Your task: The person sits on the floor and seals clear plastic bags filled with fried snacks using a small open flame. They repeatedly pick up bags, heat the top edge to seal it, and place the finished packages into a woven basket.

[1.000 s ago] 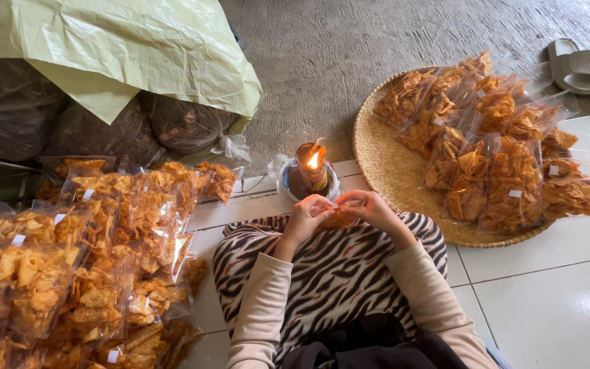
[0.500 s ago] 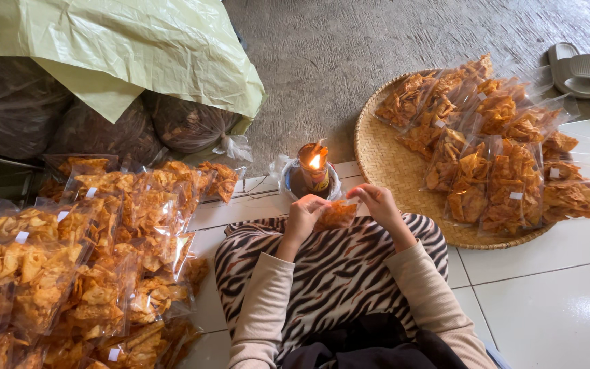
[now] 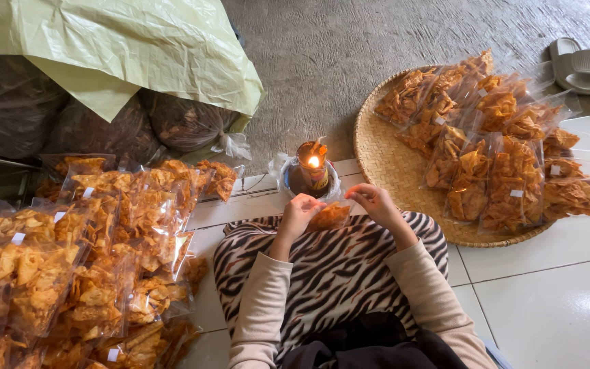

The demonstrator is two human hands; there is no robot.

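Note:
A small clear bag of orange chips (image 3: 329,216) rests on my zebra-striped lap. My left hand (image 3: 300,213) pinches its top left corner and my right hand (image 3: 371,203) pinches its top right corner, stretching the open edge between them. Just beyond the bag burns a small lamp (image 3: 313,166) with a lit flame, standing in a shallow dish on the tiled floor. The bag's top edge lies a little below the flame.
A round woven tray (image 3: 380,160) at the right holds several filled chip bags (image 3: 493,157). More chip bags (image 3: 90,239) are heaped at my left. Large dark sacks under a yellow-green plastic sheet (image 3: 124,48) stand behind. Grey sandals (image 3: 585,65) lie top right.
My hands were close together at the bag's top near the flame. They have since spread apart and dropped slightly, pulling the bag's edge wide over my lap.

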